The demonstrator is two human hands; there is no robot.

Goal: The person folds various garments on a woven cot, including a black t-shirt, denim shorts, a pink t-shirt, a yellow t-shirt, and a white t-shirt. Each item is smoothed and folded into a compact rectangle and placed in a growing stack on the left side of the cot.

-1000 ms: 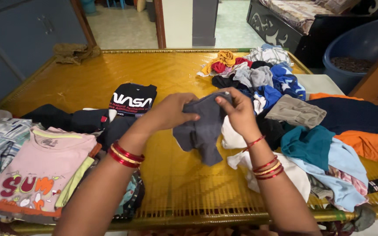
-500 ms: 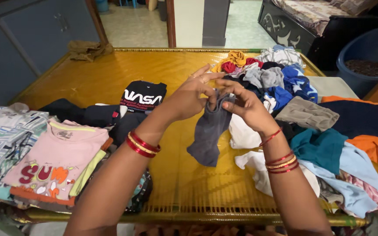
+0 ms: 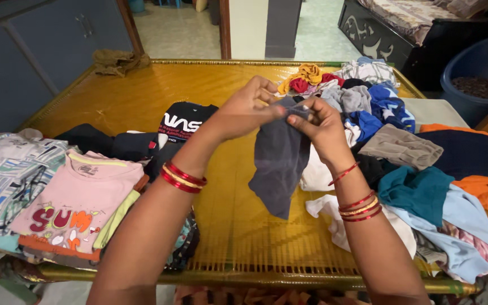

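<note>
A dark grey garment (image 3: pixel 278 161) hangs from both my hands above the yellow woven bed surface (image 3: pixel 142 96). My left hand (image 3: pixel 249 107) pinches its top edge on the left, and my right hand (image 3: pixel 320 124) pinches the same edge on the right, the fingertips almost meeting. Both wrists wear red and gold bangles. The cloth dangles lengthwise, its lower end just over the weave. A pile of unfolded clothes (image 3: pixel 379 107) lies right behind and beside my right hand.
Folded clothes lie at the left: a pink printed shirt (image 3: pixel 72 206), a striped shirt (image 3: pixel 7 175), a black printed shirt (image 3: pixel 184 121). Loose teal, orange, navy and white clothes spread at the right. A blue tub (image 3: pixel 475 68) stands beyond the bed; a brown rag (image 3: pixel 114 59) sits at the far edge.
My hands have lifted the grey garment and drawn together at its top edge, so it now hangs long and narrow instead of bunched.
</note>
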